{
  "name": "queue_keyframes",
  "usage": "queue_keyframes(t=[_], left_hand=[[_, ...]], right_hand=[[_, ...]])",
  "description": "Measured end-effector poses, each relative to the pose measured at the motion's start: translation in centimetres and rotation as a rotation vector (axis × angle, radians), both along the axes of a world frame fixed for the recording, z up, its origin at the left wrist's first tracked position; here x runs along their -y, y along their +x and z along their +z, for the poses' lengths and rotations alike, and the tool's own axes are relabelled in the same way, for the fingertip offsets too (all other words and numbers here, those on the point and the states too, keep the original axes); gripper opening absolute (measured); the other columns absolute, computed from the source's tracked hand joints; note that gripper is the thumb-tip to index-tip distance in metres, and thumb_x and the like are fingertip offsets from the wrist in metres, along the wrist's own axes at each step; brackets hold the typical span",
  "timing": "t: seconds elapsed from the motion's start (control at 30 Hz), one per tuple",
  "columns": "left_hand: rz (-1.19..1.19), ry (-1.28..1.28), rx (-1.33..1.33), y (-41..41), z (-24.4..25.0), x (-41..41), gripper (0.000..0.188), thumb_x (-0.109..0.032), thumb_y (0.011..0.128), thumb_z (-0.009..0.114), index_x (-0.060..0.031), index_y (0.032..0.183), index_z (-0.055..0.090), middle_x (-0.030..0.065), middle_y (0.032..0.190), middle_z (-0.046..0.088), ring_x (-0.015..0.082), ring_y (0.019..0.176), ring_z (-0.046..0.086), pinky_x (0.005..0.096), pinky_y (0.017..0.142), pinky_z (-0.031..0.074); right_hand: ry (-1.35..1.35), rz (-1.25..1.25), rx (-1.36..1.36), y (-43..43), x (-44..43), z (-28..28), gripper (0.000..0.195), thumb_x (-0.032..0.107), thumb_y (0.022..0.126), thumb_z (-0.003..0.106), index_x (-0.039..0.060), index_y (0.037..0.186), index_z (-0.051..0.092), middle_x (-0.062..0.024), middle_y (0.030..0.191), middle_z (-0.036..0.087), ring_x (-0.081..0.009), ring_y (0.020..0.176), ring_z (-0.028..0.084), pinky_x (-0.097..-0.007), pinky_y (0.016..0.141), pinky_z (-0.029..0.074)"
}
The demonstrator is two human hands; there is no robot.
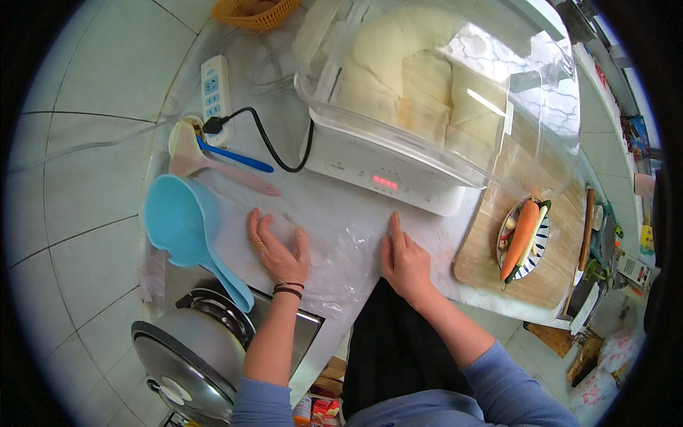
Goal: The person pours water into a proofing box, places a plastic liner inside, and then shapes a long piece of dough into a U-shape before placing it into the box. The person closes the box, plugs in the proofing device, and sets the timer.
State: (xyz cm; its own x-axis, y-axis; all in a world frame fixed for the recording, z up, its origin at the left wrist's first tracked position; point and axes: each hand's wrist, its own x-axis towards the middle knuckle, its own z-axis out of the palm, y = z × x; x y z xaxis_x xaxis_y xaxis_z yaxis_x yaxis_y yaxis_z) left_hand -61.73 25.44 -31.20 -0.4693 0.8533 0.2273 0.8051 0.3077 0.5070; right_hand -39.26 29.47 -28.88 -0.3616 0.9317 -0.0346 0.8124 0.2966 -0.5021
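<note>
My left hand [280,248] rests with fingers apart and nothing in it, on or just above the pale countertop [240,213]. With its index finger pointing out and the other fingers curled, my empty right hand [408,261] is just short of the front edge of a white electric appliance base [384,176], which looks like a food steamer. Red lights glow on its control panel [385,183]. Above the base sits a clear plastic box [533,117]; pale, folded, cloth-like material [427,80] shows through it. Crumpled clear plastic film [341,267] lies between my hands.
Left are a light-blue ladle [179,219], a pink spatula [235,171], a power strip [216,91] and a lidded pot [187,352] on a stove. Right, a wooden board [480,251] bears a plate [541,245] with a carrot [520,235]. An orange basket [261,20] stands behind.
</note>
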Motion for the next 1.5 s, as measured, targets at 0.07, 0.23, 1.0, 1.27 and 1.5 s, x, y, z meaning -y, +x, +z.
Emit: queue_keyframes(t=[0.07,0.23,1.0,1.27,1.5], left_hand=[[-0.003,0.006,0.006,0.0,-0.1,0.1,0.052,-0.022,0.082,0.06,0.006,0.121,0.041,0.0256,0.137,0.037,0.0412,0.128,0.035,0.0473,0.107,0.027],[0.007,0.015,0.008,0.0,-0.2,0.2,0.052,-0.022,0.082,0.061,0.0061,0.121,0.042,0.0249,0.137,0.037,0.0407,0.127,0.036,0.0469,0.107,0.027],[-0.003,0.146,-0.04,-0.6,-1.5,0.8,0.045,-0.027,0.085,0.06,0.0053,0.114,0.047,0.0249,0.133,0.043,0.0426,0.126,0.039,0.049,0.104,0.033],[-0.008,0.157,-0.058,-0.4,-1.5,0.5,0.037,-0.02,0.086,0.06,0.0037,0.112,0.048,0.0243,0.131,0.045,0.0408,0.124,0.04,0.0473,0.105,0.031],[-0.005,0.176,-0.068,-0.2,-1.4,0.6,0.033,-0.019,0.088,0.059,0.0029,0.111,0.048,0.0248,0.13,0.046,0.0402,0.122,0.042,0.046,0.104,0.031]], right_hand=[[0.015,0.007,0.002,0.0,-0.1,0.1,0.054,0.009,0.084,0.059,-0.0086,0.133,0.044,-0.0119,0.07,0.058,-0.027,0.054,0.059,-0.0378,0.048,0.049],[0.016,0.018,-0.02,0.0,-0.1,-0.2,0.054,0.007,0.083,0.059,-0.0088,0.133,0.044,-0.0117,0.069,0.057,-0.0268,0.053,0.058,-0.0375,0.048,0.048],[0.518,-0.042,-0.226,0.8,1.4,11.5,0.036,0.001,0.069,0.065,0.004,0.104,0.06,-0.0135,0.08,0.046,-0.0268,0.072,0.044,-0.038,0.063,0.033],[0.85,-0.064,-0.237,2.2,6.0,18.6,0.052,0.007,0.077,0.066,0.0154,0.125,0.048,-0.0144,0.086,0.049,-0.023,0.069,0.043,-0.0362,0.066,0.039],[0.597,0.094,-0.296,2.6,7.8,20.6,0.043,0.01,0.076,0.064,0.0136,0.115,0.047,-0.0087,0.087,0.04,-0.015,0.071,0.038,-0.0281,0.065,0.036]])
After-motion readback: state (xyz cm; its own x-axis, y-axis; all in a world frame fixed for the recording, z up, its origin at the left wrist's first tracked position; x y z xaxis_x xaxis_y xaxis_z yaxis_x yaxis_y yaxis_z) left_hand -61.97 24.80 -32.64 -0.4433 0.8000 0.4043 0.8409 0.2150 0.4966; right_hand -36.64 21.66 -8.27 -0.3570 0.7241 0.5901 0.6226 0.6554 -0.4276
